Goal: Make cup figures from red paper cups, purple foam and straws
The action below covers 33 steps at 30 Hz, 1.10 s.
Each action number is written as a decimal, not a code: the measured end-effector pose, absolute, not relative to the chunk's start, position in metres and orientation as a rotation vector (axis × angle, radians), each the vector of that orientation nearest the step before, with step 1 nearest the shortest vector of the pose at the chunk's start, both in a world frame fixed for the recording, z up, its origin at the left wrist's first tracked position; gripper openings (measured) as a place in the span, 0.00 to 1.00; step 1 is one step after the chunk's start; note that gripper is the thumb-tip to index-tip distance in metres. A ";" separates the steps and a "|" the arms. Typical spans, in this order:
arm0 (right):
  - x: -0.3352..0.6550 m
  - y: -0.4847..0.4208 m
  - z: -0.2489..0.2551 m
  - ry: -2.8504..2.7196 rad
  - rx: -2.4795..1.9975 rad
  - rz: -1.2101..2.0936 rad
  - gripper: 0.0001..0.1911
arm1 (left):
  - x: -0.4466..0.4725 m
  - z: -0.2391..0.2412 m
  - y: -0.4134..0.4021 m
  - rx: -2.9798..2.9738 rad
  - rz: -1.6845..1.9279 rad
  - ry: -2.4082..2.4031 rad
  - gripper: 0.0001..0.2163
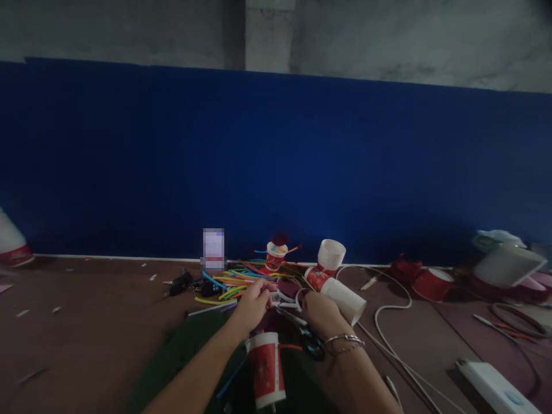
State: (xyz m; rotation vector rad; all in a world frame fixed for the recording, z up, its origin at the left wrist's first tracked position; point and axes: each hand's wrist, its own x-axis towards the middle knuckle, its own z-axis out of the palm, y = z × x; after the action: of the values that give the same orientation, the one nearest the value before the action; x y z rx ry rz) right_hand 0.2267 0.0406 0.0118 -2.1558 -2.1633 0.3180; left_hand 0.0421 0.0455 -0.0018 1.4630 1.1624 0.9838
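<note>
My left hand [253, 302] is curled closed at the edge of a pile of coloured straws [230, 282], pinching something small that I cannot make out. My right hand [319, 313], with bracelets on the wrist, is closed around scissors [308, 339] whose dark handles hang below the palm. Between my forearms stands a red and white paper cup [266, 368] with a straw stuck through it. A white cup lying on its side [345, 299] touches the back of my right hand.
More paper cups [330, 256] stand behind the pile, one holding straws [275, 256]. Keys [181, 283] lie to the left, a white cable [388, 322] runs right, a white device [495, 385] sits at lower right. A blue wall panel [276, 161] closes the back.
</note>
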 end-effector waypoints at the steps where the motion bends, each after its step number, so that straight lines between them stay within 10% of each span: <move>1: 0.226 0.041 0.012 -2.166 -2.149 0.309 0.09 | 0.043 -0.002 0.045 1.526 1.024 1.186 0.08; 10: 0.202 0.033 0.039 -2.047 -1.560 0.515 0.13 | 0.047 0.010 0.026 1.980 0.972 1.219 0.23; 33: 0.189 0.023 0.042 -2.055 -1.400 0.372 0.14 | 0.038 0.015 0.031 2.018 1.176 1.318 0.08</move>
State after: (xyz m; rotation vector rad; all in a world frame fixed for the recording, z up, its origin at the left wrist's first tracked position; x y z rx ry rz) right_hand 0.1889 0.0226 0.0421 -1.4005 -2.0550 0.3715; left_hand 0.0384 0.0310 0.0145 2.0184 1.3181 1.1762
